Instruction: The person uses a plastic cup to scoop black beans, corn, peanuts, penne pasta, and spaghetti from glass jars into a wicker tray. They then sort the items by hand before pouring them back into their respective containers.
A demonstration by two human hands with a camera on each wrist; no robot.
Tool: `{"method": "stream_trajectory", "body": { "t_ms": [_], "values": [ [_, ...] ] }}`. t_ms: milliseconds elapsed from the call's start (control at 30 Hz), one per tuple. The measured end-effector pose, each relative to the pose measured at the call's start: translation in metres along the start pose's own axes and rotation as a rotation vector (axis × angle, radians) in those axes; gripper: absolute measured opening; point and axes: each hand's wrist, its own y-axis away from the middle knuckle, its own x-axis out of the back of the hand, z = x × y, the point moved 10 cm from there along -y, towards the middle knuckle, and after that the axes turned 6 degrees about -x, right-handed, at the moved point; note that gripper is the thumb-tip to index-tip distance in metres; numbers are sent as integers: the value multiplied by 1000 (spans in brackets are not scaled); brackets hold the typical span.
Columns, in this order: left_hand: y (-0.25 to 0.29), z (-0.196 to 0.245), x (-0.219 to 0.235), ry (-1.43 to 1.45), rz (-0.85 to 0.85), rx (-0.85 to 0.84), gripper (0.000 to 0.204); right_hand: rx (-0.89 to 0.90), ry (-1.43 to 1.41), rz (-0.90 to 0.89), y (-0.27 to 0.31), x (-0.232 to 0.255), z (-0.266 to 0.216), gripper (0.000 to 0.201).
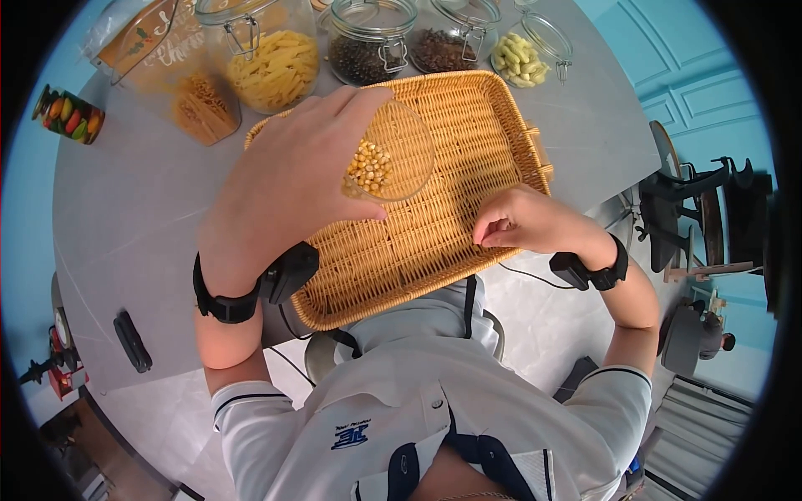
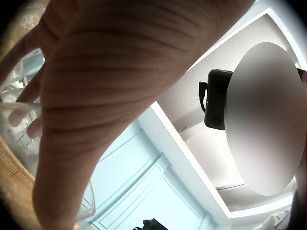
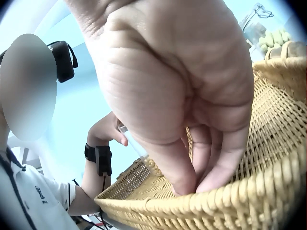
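Observation:
My left hand (image 1: pixel 292 167) grips a clear round container (image 1: pixel 413 154) over the left part of a wicker basket (image 1: pixel 451 108). Yellow corn kernels (image 1: pixel 369 167) lie inside the container, which is tilted with its round mouth facing up and right. In the left wrist view the palm and wrist hide most of the container. My right hand (image 1: pixel 530 219) is low inside the basket at its near right side. Its thumb and fingers (image 3: pixel 218 167) are curled with the tips together, close over the weave. I cannot tell whether anything small is between those tips.
Behind the basket stand clip-top jars of penne pasta (image 1: pixel 271 71), black peppercorns (image 1: pixel 363 58), dark brown pieces (image 1: pixel 443 50) and pale green pieces (image 1: pixel 520 60). A tilted container of thin pasta (image 1: pixel 200 108) and a colourful small jar (image 1: pixel 71 115) are at left. A black case (image 1: pixel 132 341) lies on the grey table (image 1: pixel 150 250).

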Motion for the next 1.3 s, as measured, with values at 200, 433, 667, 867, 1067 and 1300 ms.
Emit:
{"method": "stream_trajectory", "body": {
  "t_ms": [200, 433, 667, 867, 1067, 1300],
  "values": [
    [1, -1, 1, 21, 4, 1, 94, 25, 87, -19, -7, -15, -3, 11],
    [1, -2, 0, 13, 1, 8, 95, 39, 171, 7, -10, -19, -6, 15],
    [1, -3, 1, 24, -3, 8, 96, 111, 215, 53, -9, -19, -6, 16],
    [1, -4, 1, 22, -14, 14, 96, 144, 198, 174, -8, -12, -13, 14],
    [3, -4, 1, 18, -3, 25, 95, 158, 250, 217, -10, -13, -12, 12],
    [3, -4, 2, 19, 0, 14, 97, 8, 37, 209, -14, -4, 12, 15]
  ]
}}
